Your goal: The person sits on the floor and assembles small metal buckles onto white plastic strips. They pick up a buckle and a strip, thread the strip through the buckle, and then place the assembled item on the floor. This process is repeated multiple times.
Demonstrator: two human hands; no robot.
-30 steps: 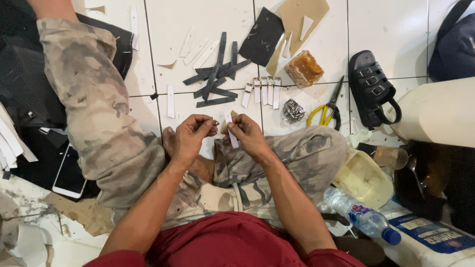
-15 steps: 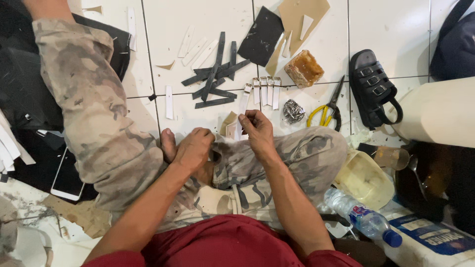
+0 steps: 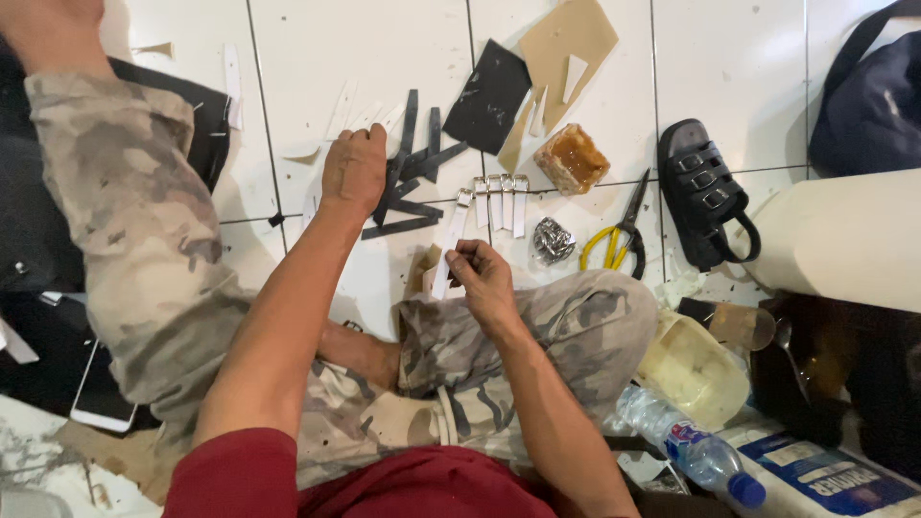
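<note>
Right hand (image 3: pixel 484 278): fingers are pinched on the lower end of a white strip (image 3: pixel 448 245), which is held upright above the knee.
Left hand (image 3: pixel 353 171): knuckles are curled over the pile of black strips (image 3: pixel 413 177) on the tiled floor (image 3: pixel 317 58); whether one is gripped cannot be told.
Row of white strips (image 3: pixel 497 197): laid just right of the black pile.
Scissors (image 3: pixel 614 235): yellow-handled, further right.
Packages: a clear bottle (image 3: pixel 686 446) with blue cap and a blue-and-white bag (image 3: pixel 825 475) are seen at the lower right corner.

Bare tile (image 3: pixel 317 58) lies open ahead-left; black strips (image 3: pixel 413 182), scissors (image 3: pixel 614 235) and sandal (image 3: pixel 705 192) crowd the right
</note>
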